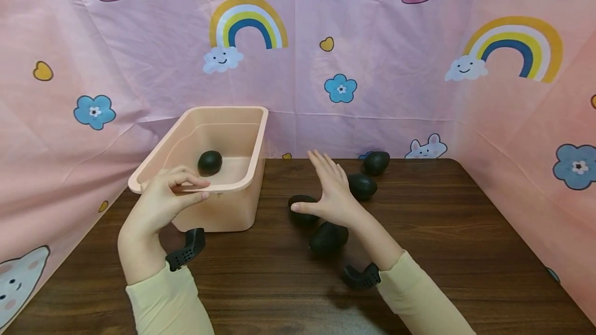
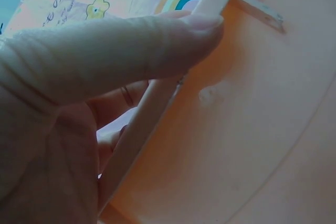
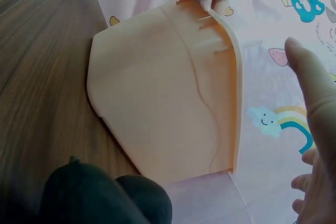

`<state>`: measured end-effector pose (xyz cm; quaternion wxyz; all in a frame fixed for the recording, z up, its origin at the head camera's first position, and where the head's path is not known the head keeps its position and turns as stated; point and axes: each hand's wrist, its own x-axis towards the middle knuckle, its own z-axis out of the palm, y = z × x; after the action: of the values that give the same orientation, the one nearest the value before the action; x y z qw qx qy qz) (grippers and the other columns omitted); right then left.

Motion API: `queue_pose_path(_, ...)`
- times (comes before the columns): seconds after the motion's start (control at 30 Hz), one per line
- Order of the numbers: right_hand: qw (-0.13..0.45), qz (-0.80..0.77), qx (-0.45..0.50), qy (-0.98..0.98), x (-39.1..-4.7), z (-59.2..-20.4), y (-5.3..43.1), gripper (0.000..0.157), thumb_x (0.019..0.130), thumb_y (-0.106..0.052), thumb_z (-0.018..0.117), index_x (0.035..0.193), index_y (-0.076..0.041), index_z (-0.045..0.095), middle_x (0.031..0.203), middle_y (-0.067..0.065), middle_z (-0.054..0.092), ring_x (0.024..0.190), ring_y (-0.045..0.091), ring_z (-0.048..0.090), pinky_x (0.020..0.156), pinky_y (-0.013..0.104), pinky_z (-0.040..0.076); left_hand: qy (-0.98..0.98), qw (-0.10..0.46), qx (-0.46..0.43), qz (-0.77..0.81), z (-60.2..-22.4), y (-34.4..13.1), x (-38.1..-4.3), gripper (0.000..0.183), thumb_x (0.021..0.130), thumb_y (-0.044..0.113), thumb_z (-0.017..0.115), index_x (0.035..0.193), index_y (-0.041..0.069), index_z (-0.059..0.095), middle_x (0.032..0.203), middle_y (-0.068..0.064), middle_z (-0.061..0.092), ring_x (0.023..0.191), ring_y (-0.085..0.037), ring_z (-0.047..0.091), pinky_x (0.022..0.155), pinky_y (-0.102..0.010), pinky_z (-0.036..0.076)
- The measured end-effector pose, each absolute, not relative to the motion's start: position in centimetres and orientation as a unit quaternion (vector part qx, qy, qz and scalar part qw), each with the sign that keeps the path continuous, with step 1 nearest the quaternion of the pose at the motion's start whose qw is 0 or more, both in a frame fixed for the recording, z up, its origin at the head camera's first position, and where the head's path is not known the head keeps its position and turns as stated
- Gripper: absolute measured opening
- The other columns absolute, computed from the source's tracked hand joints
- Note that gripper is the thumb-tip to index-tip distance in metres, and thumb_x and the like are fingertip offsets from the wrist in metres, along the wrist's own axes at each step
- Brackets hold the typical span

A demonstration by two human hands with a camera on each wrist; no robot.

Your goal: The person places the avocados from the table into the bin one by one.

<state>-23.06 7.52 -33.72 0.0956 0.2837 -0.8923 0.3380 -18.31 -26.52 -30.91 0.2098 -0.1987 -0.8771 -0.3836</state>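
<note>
My left hand (image 1: 163,195) pinches the near rim of a peach plastic bin (image 1: 233,188), its thumb outside and its fingers over the inner side. In the left wrist view, the thumb (image 2: 157,45) presses against the rim. One dark avocado (image 1: 210,163) lies inside the bin. My right hand (image 1: 332,195) is held over the table with fingers straight and thumb spread, nothing in its grasp. Around it lie a partly hidden avocado (image 1: 300,200), a nearer avocado (image 1: 328,238), and two farther back, a middle avocado (image 1: 363,187) and a rear avocado (image 1: 376,163).
The bin stands on the left of a dark wooden table (image 1: 447,231). Patterned pink cloth (image 1: 372,97) hangs behind the table and along both sides. Black wrist bands (image 1: 186,249) sit on both forearms.
</note>
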Motion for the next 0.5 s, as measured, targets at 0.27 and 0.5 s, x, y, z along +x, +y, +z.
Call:
queue_pose_path(0.27, 0.094, 0.344, 0.278, -0.892, -22.2, -34.8, 8.6, 0.109, 0.074, -0.060, 0.073, 0.155, -0.024, 0.009, 0.159, -0.003, 0.006, 0.144, 0.017, -0.002, 0.112, 0.050, -0.004, -0.879, 0.212, -0.195, -0.380, -31.0, -26.5, -18.3, 0.021, 0.076, 0.005, 0.081, 0.097, 0.004, 0.074, 0.091, -0.001, 0.065, 0.093, -0.010, 0.044, 0.069, -0.019, 0.041)
queue_pose_path(0.5, 0.093, 0.342, 0.276, -0.893, -21.7, -35.9, 9.5, 0.110, 0.073, -0.058, 0.075, 0.155, -0.022, 0.010, 0.159, -0.003, 0.007, 0.144, 0.017, -0.003, 0.111, 0.051, -0.004, -0.880, 0.212, -0.195, -0.377, -30.9, -26.5, -18.3, 0.022, 0.076, 0.005, 0.081, 0.097, 0.006, 0.075, 0.092, -0.001, 0.065, 0.094, -0.010, 0.044, 0.069, -0.017, 0.041)
